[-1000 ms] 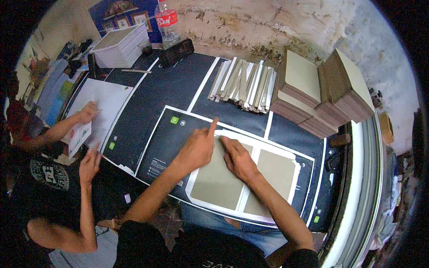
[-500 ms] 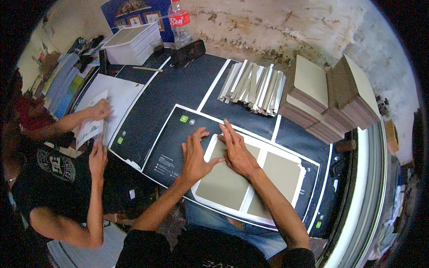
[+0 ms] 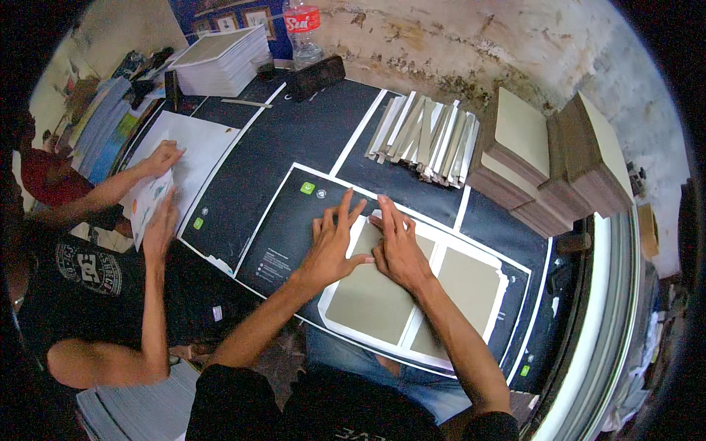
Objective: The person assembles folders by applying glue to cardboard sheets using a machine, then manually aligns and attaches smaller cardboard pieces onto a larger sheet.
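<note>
A white sheet [image 3: 410,331] lies on the black printed sheet in front of me, with its far edge folded. Two grey boards sit on it side by side, a left board [image 3: 368,305] and a right board [image 3: 465,290], with a narrow white gap between them. My left hand [image 3: 331,246] rests at the left board's far left corner, fingers spread and thumb reaching over the board. My right hand [image 3: 401,253] lies on the far edge of the same board, fingers stretched forward. Neither hand grips anything visible. Its palm hides part of the board's far edge.
Grey and white strips [image 3: 423,140] are piled beyond my hands. Stacks of brown-edged boards [image 3: 518,143] stand at the right. A paper stack [image 3: 224,62], a bottle [image 3: 303,33] and a black box [image 3: 316,79] are at the back. A co-worker's hands [image 3: 162,158] handle a printed sheet at left.
My left hand has straightened its fingers and moved slightly up and right. My right hand has shifted a little right along the board's far edge. The co-worker's lower hand has risen.
</note>
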`<control>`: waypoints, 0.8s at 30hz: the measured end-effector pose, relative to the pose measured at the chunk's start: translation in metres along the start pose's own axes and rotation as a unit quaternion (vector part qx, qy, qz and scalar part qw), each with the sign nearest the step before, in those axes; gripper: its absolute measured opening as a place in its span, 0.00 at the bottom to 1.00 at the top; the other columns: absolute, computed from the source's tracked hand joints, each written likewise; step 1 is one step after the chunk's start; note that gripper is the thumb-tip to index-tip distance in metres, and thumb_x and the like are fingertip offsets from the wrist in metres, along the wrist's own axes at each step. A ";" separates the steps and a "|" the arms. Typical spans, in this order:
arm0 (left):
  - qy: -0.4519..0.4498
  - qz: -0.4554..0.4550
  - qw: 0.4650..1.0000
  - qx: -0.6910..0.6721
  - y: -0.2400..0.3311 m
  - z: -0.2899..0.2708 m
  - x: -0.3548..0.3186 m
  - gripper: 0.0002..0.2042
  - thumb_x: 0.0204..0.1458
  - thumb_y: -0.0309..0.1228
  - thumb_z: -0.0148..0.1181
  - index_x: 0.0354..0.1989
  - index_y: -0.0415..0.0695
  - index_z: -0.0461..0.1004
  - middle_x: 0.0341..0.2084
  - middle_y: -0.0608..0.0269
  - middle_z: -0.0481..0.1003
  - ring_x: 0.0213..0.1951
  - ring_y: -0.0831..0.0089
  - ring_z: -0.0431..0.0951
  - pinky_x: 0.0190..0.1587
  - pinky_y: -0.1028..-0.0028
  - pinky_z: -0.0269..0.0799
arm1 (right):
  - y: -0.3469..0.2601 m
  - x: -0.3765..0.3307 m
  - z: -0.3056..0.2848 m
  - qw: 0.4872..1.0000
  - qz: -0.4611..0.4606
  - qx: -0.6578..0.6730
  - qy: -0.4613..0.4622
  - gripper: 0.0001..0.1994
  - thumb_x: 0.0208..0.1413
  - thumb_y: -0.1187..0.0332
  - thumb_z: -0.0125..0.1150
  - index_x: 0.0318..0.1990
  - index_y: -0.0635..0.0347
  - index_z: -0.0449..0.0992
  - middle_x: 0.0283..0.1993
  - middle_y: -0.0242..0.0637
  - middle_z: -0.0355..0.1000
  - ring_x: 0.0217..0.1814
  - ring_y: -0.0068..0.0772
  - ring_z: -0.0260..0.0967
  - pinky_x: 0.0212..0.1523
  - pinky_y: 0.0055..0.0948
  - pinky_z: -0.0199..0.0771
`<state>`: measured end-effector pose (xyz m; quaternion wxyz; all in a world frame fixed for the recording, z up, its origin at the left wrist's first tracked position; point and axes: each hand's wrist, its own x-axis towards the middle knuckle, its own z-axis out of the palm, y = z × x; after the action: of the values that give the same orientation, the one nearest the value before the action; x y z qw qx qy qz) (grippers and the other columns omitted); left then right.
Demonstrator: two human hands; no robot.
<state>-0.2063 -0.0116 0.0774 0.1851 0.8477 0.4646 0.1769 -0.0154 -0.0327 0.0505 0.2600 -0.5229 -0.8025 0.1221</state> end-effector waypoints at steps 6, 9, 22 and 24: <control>-0.066 0.061 0.995 0.044 -0.014 0.007 -0.004 0.44 0.54 0.48 0.67 0.76 0.46 0.53 0.76 0.44 0.41 0.67 0.42 0.57 0.64 0.43 0.56 | -0.006 0.000 0.003 0.996 0.039 -0.076 -0.018 0.48 0.52 0.66 0.65 0.77 0.64 0.40 0.78 0.51 0.46 0.76 0.50 0.52 0.71 0.61 0.51; -0.083 0.070 0.992 0.058 -0.011 0.008 -0.005 0.40 0.58 0.47 0.63 0.75 0.43 0.54 0.76 0.42 0.41 0.65 0.43 0.59 0.62 0.44 0.57 | -0.008 -0.008 0.001 0.998 0.036 0.006 0.045 0.39 0.54 0.69 0.63 0.74 0.62 0.55 0.72 0.46 0.56 0.72 0.49 0.56 0.68 0.59 0.52; 0.001 0.115 0.992 0.057 -0.002 0.024 -0.006 0.30 0.61 0.39 0.60 0.71 0.46 0.60 0.49 0.46 0.75 0.52 0.53 0.72 0.55 0.52 0.59 | -0.008 -0.038 -0.028 0.979 0.003 0.072 0.189 0.21 0.48 0.84 0.64 0.51 0.60 0.81 0.44 0.42 0.78 0.46 0.43 0.76 0.46 0.36 0.78; 0.065 0.168 0.982 0.063 -0.011 0.032 -0.011 0.25 0.61 0.37 0.61 0.66 0.43 0.68 0.41 0.43 0.78 0.47 0.51 0.75 0.55 0.52 0.60 | -0.020 -0.053 -0.047 0.976 0.007 0.073 0.207 0.19 0.46 0.83 0.64 0.48 0.60 0.82 0.41 0.42 0.79 0.43 0.43 0.77 0.45 0.36 0.78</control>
<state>-0.2049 -0.0202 0.0431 0.0686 0.9102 0.3371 0.2306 0.0113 -0.0929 0.0836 0.4572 -0.5223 -0.7163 0.0714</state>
